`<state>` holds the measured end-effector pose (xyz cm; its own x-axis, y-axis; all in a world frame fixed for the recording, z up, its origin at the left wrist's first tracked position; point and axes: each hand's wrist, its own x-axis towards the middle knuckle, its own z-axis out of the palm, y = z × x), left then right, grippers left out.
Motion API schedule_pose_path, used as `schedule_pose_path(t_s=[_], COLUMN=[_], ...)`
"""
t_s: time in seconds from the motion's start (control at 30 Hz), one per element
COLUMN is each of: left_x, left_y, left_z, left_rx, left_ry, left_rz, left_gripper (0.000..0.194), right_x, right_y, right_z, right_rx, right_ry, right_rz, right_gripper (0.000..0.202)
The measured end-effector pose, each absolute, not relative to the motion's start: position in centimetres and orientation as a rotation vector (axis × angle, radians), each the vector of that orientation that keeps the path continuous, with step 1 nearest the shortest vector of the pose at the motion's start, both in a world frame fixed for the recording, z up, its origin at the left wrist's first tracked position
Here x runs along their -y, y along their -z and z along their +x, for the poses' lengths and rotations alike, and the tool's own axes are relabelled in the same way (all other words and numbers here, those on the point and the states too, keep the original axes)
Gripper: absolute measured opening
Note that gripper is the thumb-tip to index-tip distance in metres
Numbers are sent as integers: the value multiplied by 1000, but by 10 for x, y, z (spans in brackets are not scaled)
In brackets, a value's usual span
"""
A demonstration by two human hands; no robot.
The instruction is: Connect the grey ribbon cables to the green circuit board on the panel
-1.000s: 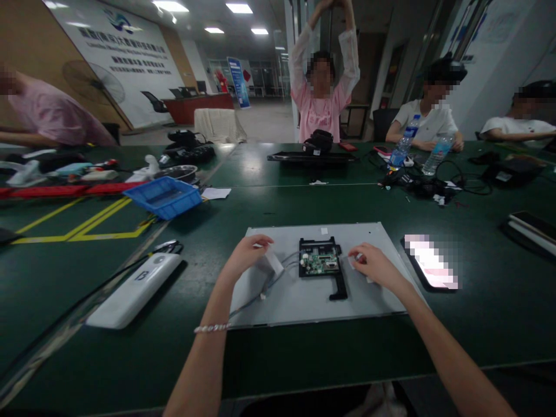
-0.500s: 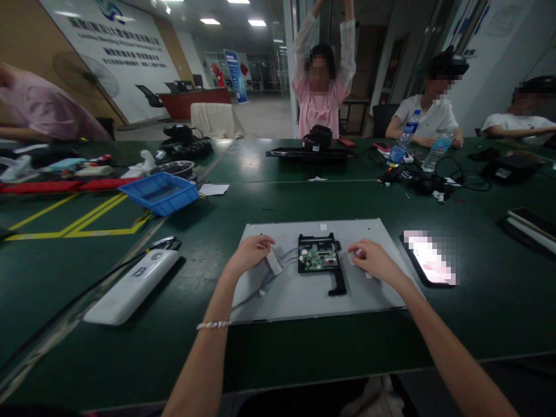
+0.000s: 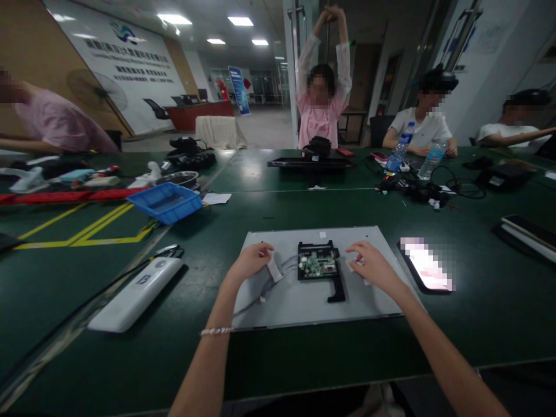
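Note:
A light grey panel [image 3: 286, 310] lies flat on the table in front of me. Near its middle sits a green circuit board [image 3: 318, 267] in a black bracket [image 3: 336, 289]. Grey cables [image 3: 256, 301] run from the board's left side. At the panel's left, my left hand [image 3: 254, 259] is closed, thumb and finger pinching the top of a white strip [image 3: 274, 269] beside the cables. To the board's right, my right hand [image 3: 369, 263] hovers over the panel, thumb and index finger apart. Small white bits show by its fingertips and below it.
A white power bank [image 3: 136, 294] with a cable lies left of the panel, a lit phone [image 3: 425, 263] to its right. Further off are a blue tray [image 3: 167, 204], a dark flat screen [image 3: 310, 164] and water bottles [image 3: 432, 159]. Several people sit around the table.
The view has tilted up slightly, so everything sits lower. My right thumb and index finger have parted. My left hand stays at the white strip. The person opposite still has both arms raised.

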<state>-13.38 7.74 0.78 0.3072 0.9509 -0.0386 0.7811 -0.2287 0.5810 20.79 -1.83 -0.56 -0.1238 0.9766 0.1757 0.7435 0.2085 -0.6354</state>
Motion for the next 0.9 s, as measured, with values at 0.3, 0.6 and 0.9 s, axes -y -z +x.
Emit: schedule_pose_path(t_s=[0.3, 0.6, 0.9], left_x=[-72, -62, -4], left_y=[-22, -18, -36], left_z=[-127, -129, -101], left_rx=[-1490, -1532, -1940], left_ry=[-409, -451, -674], left_rz=[2078, 2084, 2492], left_gripper=[33, 32, 28], right_x=[48, 32, 38], right_y=[-34, -2, 2], right_z=[98, 61, 66], right_rx=[2420, 2616, 2532], right_ry=[-118, 145, 99], right_rz=[-1189, -1021, -1046], right_gripper=[52, 16, 14])
